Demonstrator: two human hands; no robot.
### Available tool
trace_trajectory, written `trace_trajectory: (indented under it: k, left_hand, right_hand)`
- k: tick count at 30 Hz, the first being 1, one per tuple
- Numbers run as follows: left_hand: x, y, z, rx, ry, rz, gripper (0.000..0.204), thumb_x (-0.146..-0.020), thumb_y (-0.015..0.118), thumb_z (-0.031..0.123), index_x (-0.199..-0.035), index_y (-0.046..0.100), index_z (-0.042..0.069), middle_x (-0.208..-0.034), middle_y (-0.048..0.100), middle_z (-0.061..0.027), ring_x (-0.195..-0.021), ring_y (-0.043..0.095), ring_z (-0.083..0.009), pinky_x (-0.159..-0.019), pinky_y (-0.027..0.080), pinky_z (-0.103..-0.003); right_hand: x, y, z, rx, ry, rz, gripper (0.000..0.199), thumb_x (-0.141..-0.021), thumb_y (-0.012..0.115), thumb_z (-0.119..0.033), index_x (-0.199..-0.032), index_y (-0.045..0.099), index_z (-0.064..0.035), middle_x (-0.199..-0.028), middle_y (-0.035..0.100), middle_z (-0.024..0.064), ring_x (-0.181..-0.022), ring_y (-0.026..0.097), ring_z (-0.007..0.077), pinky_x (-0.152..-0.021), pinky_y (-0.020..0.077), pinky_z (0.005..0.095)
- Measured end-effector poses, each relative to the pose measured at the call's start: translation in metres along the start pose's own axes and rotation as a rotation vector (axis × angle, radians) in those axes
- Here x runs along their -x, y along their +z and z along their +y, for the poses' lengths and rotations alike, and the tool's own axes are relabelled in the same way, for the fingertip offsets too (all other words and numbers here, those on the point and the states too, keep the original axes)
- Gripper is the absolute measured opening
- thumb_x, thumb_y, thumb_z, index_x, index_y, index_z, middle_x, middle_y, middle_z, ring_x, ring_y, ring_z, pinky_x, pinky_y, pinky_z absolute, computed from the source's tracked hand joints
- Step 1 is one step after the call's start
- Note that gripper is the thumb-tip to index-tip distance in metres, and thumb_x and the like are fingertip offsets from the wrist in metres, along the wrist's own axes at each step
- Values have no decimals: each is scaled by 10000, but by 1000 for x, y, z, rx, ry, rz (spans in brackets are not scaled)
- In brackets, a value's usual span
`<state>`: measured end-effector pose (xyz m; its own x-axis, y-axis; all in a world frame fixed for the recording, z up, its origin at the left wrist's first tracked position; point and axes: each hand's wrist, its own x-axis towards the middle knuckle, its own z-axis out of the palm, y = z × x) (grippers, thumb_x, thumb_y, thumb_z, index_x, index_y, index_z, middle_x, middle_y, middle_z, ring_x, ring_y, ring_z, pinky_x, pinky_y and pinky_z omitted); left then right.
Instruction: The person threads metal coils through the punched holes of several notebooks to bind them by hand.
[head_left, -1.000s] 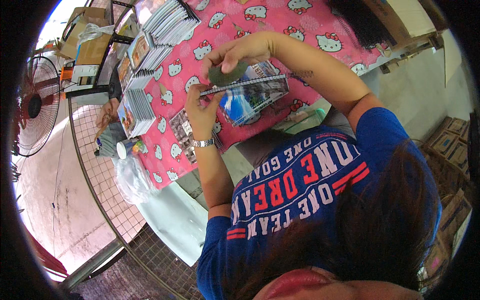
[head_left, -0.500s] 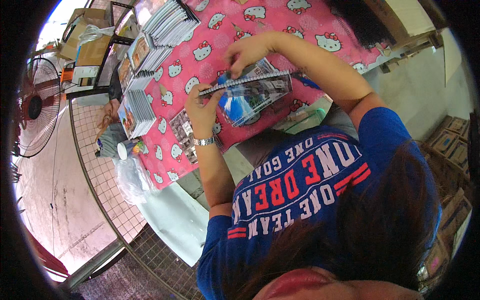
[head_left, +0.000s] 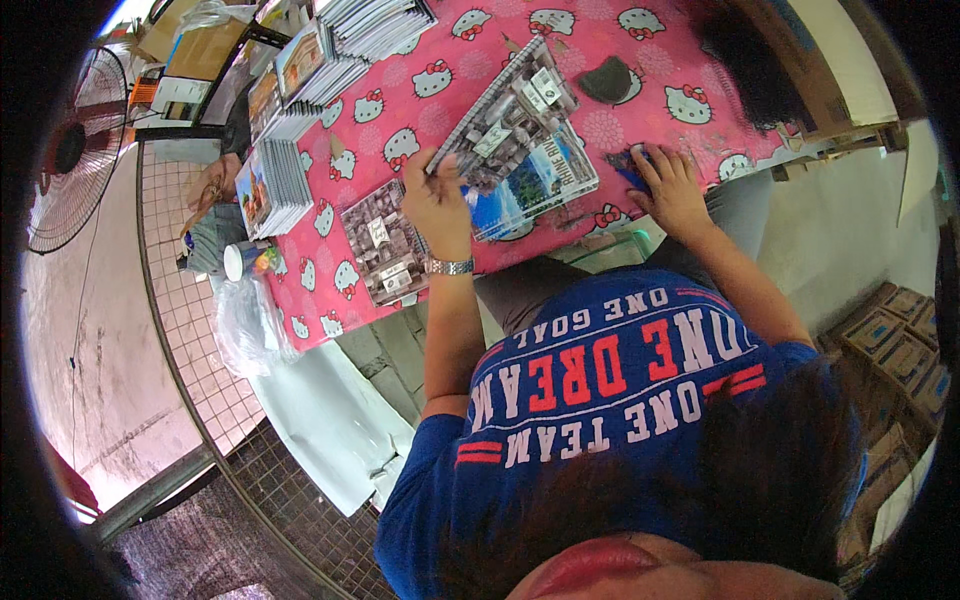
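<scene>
My left hand [head_left: 437, 207] pinches the near corner of a spiral notebook [head_left: 515, 120] with a grey photo cover, tilted over the table. Below it lies a notebook with a blue landscape cover [head_left: 545, 190], partly hidden. Close to my left wrist, another grey photo-covered notebook or sheet [head_left: 378, 245] rests at the table's near edge. My right hand [head_left: 676, 192] reaches over a small dark blue thing [head_left: 627, 168] on the table, fingers spread and touching it. What that thing is cannot be made out.
Stacked notebooks [head_left: 275, 190] line the left side of the pink patterned tablecloth [head_left: 430, 120]. A dark rounded piece [head_left: 608, 80] lies beyond the notebooks. A white cup [head_left: 240, 262] and a clear plastic bag [head_left: 245, 325] are at the left edge, with a fan [head_left: 75, 150] farther left.
My right hand has left the notebook's spiral edge and come down right to the dark blue thing. The notebook has swung so its far end points away, showing its grey cover.
</scene>
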<state>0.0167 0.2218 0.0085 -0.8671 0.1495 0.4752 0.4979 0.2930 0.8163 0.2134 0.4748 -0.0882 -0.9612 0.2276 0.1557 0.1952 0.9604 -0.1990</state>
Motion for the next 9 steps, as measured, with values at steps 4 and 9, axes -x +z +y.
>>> trace_trajectory:
  k: [4,9]
  left_hand:
    - [0,1,4,-38,-8,-34,246,-937,652,158,-1122,601,3,-822,626,-85,-580,587,-110,-510,485,-251]
    - [4,3,4,90,-132,54,241,-942,644,161,-1135,611,20,-824,629,-92,-575,582,-105,-516,499,-246]
  right_hand:
    - [-10,-4,2,-348,152,-63,558,-908,616,-279,-1388,433,-59,-1260,508,196,-1172,475,395,-1009,383,486]
    - [-44,-47,-41,-816,-120,156,581,-907,623,-268,-1407,412,-59,-1235,518,215,-1171,496,358,-1022,379,460]
